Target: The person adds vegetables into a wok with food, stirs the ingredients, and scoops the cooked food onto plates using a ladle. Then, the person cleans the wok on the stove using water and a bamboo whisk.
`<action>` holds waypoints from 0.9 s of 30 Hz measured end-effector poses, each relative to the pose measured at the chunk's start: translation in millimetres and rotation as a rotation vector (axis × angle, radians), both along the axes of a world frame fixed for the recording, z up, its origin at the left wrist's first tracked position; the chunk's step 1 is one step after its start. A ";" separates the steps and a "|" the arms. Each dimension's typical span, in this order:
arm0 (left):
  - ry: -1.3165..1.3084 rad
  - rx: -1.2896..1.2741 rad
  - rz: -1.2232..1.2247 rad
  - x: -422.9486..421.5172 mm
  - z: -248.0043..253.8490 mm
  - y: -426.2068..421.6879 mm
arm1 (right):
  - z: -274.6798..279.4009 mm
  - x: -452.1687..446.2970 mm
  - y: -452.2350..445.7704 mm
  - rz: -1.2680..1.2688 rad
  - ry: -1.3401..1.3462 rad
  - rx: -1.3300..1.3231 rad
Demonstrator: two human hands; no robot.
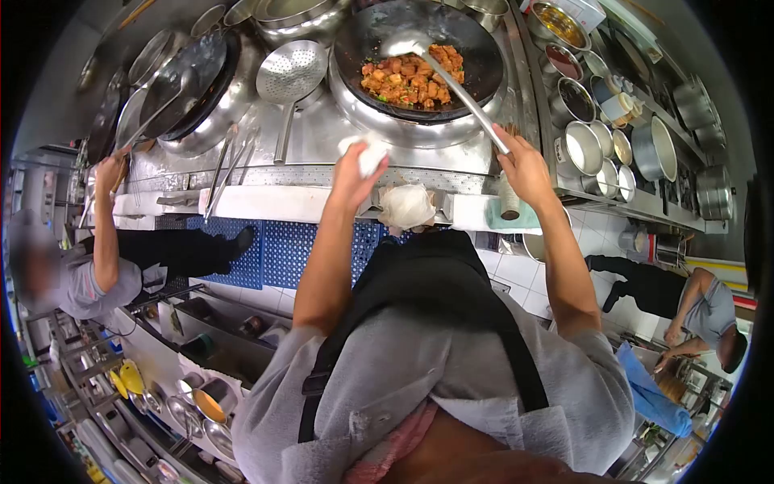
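Note:
My right hand (526, 171) is closed around the handle end of a long metal ladle (463, 97). The ladle's bowl rests in a black wok (359, 48) at the top middle, against reddish-brown chunks of food (419, 79) with green bits. In front of the wok, my left hand (351, 179) grips a crumpled white cloth (372, 159), held over the stove's front edge. A perforated skimmer (292, 73) lies on the steel stovetop to the left of the wok. Below and right of my left hand sits a pale crumpled cloth (406, 206).
At left, a co-worker (89, 270) holds a ladle in another wok (189, 89). Metal containers (582, 147) of sauces and seasonings line the right side. A second person (701, 290) bends over at far right. A blue mat (298, 254) covers part of the floor.

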State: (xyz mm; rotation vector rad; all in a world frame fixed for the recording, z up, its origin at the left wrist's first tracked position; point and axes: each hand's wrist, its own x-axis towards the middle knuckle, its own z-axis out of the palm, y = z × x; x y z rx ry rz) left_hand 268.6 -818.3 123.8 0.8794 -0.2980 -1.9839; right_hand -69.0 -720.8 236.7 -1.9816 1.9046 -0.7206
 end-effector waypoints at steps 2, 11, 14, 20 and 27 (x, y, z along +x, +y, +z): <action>-0.166 0.012 -0.055 -44.3 18.9 -32.0 | 19.8 6.9 28.9 -0.030 -0.116 0.055; -0.251 0.105 -0.085 -112.4 9.7 -69.2 | 55.7 13.3 73.6 -0.001 -0.068 0.294; -0.229 0.094 -0.015 -87.6 12.1 14.9 | 38.8 28.9 59.8 -0.092 -0.032 0.195; -0.176 0.163 -0.039 -64.7 73.8 15.3 | 140.5 -19.0 92.3 -0.130 -0.326 0.557; -0.133 -0.005 -0.079 -92.2 -25.1 -44.9 | 37.9 -15.7 45.1 0.032 -0.123 0.188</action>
